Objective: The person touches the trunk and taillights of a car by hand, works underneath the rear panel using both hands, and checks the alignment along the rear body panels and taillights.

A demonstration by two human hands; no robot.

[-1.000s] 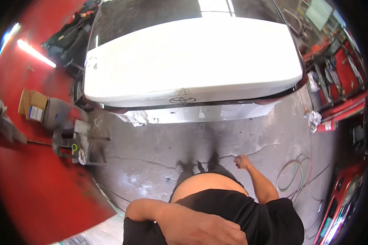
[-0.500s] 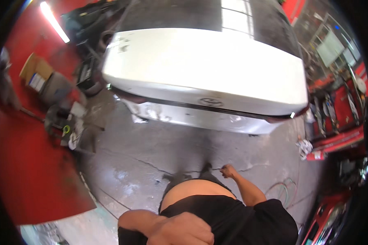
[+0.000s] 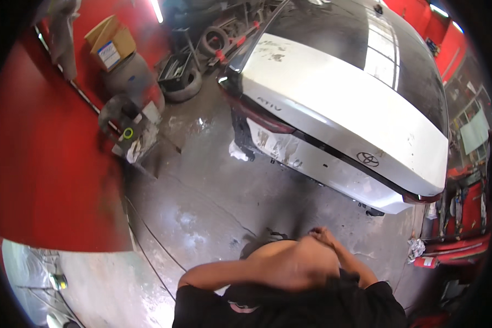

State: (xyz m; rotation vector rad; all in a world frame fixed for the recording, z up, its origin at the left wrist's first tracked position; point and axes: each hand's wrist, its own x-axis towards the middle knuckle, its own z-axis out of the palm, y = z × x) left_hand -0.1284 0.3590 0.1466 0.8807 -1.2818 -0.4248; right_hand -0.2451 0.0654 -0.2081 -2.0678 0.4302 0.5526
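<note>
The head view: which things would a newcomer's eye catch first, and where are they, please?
Probably the white car first, its bright rear filling much of the upper right, with dark patches near one corner of the boot lid. Next comes the broad red surface along the left side, with an open cardboard box at the upper left. Low in the centre, the left hand is blurred before the torso.

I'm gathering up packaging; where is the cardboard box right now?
In the head view, the cardboard box is at the upper left, just above the grey barrel in the picture.
</note>
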